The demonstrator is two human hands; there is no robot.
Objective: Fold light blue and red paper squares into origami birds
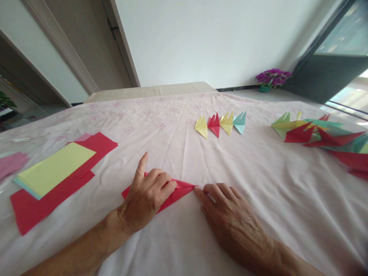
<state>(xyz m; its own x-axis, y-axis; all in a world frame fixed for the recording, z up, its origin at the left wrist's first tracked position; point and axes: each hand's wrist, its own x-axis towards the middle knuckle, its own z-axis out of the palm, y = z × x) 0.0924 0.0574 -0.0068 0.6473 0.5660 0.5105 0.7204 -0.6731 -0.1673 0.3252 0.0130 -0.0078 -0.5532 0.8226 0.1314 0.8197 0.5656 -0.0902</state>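
A red folded paper [184, 188] lies on the cloth in front of me, its long pointed end towards the right. My left hand [149, 191] presses down on its middle with bent fingers, while the little finger sticks out away from me. Part of the paper is hidden under that hand. At the sharp tip, my right hand [230, 214] touches the paper with its foremost fingertip. The other fingers of the right hand are curled in, and their undersides are out of sight.
Left of me lie yellow sheets [57, 165] on red sheets [31, 211], with pink paper [11, 165] beyond. Four-coloured folded shapes [213, 125] stand in a row towards the back. Several larger folded pieces [330, 136] are heaped at the right. A patterned cloth [161, 115] covers the table.
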